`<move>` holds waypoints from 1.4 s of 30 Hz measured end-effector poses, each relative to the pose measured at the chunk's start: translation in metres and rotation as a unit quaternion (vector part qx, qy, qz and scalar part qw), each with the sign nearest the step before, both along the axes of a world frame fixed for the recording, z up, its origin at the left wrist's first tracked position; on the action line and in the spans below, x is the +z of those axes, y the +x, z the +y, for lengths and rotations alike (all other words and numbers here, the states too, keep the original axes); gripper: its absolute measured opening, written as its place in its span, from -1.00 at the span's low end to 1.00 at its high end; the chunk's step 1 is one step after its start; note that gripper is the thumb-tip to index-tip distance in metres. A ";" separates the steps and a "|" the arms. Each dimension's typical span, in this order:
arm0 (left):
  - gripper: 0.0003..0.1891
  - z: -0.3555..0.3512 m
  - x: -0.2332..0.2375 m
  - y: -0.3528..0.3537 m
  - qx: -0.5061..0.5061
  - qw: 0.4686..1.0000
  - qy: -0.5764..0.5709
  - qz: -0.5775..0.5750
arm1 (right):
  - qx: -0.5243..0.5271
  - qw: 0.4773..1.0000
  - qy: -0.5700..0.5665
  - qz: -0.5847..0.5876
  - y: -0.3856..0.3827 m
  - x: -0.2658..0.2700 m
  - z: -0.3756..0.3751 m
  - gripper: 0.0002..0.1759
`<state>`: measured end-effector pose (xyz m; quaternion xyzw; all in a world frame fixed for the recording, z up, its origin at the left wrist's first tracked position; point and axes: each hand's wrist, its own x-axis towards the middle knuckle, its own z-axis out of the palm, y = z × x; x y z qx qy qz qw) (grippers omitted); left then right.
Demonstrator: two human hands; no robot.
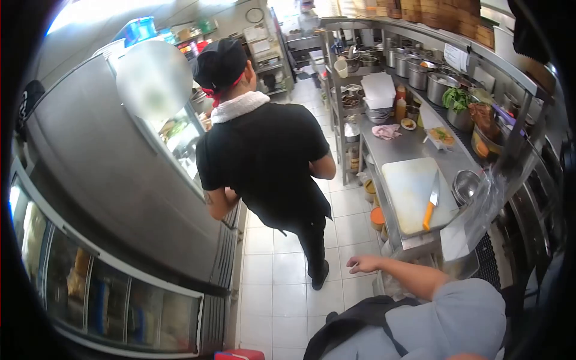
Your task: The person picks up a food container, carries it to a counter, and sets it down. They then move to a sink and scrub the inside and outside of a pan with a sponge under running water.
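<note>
My right hand (363, 264) reaches out to the left from the grey sleeve at the lower right. It hangs over the floor tiles with its fingers loosely bent and apart, and nothing shows in it. Nearest to it is the front end of a steel counter (420, 242). On that counter lies a white cutting board (408, 195), and on the board a knife with an orange handle (429, 213). A metal bowl (467, 186) stands right of the board. My left hand is not visible.
A co-worker in black (264, 156) stands in the aisle, back turned. A steel refrigerator (138, 156) and a glass-door cooler (108, 294) line the left side. Pots (441, 87), greens (457, 99) and a food tray (441, 138) stand at the right. A red object (240, 354) is at the bottom.
</note>
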<state>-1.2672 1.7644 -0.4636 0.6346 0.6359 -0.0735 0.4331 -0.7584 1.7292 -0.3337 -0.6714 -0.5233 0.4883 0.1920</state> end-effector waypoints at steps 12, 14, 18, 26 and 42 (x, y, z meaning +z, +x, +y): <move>-0.73 0.386 -0.003 0.015 -0.181 0.966 0.141 0.121 | -0.191 0.964 -0.042 0.177 0.007 0.049 -0.044 -0.34; -0.74 0.418 -0.005 0.074 0.008 0.980 0.193 -0.047 | -0.281 0.932 -0.031 0.228 0.031 0.044 -0.048 -0.35; -0.61 0.413 -0.023 0.185 -0.033 0.990 0.090 -0.105 | -0.355 0.914 0.025 0.193 0.090 0.028 -0.031 -0.44; -0.44 0.321 -0.059 0.316 -0.243 0.963 -0.042 -0.113 | -0.439 0.872 0.115 0.181 0.196 0.086 0.000 -0.52; -0.29 0.292 0.139 1.064 -0.482 0.764 -0.155 -0.400 | -0.828 0.500 0.163 0.195 0.645 0.017 -0.016 -0.47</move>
